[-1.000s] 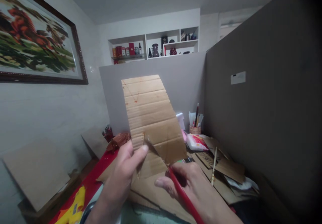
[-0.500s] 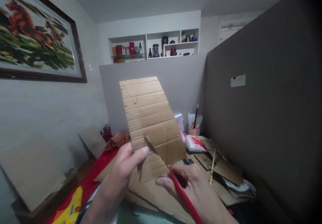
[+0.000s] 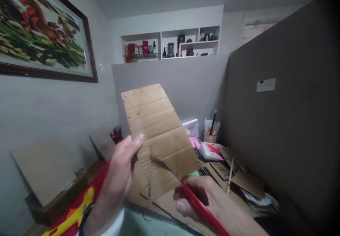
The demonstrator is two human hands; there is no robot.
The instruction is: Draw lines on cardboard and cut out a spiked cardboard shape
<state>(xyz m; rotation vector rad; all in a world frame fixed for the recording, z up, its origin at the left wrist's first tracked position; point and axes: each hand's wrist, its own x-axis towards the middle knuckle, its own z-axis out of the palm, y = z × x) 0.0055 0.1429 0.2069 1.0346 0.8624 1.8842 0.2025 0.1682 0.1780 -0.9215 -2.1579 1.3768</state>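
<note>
A tilted piece of brown corrugated cardboard [image 3: 156, 122] is held up in front of me. My left hand [image 3: 124, 161] grips its left edge, thumb on the near face and fingers behind. In my right hand [image 3: 202, 197] is a long red utility knife [image 3: 196, 202], its tip at the lower right part of the cardboard. A slanting cut runs from the cardboard's lower middle down to that tip, leaving a partly separated flap [image 3: 162, 181] below it. Thin drawn lines and small orange-red marks show on the cardboard.
A yellow glue gun [image 3: 77, 211] lies at the lower left on a red surface. To the right are cardboard scraps [image 3: 247, 183], a thin stick [image 3: 230, 176], a plastic-wrapped packet [image 3: 211, 151] and a pen holder [image 3: 210, 137]. Grey partitions [image 3: 265, 130] stand behind and at right.
My left hand has shifted its grip up along the cardboard's left edge, uncovering the flap's left side. The cardboard tilts more to the left. My right hand still holds the utility knife at the cut.
</note>
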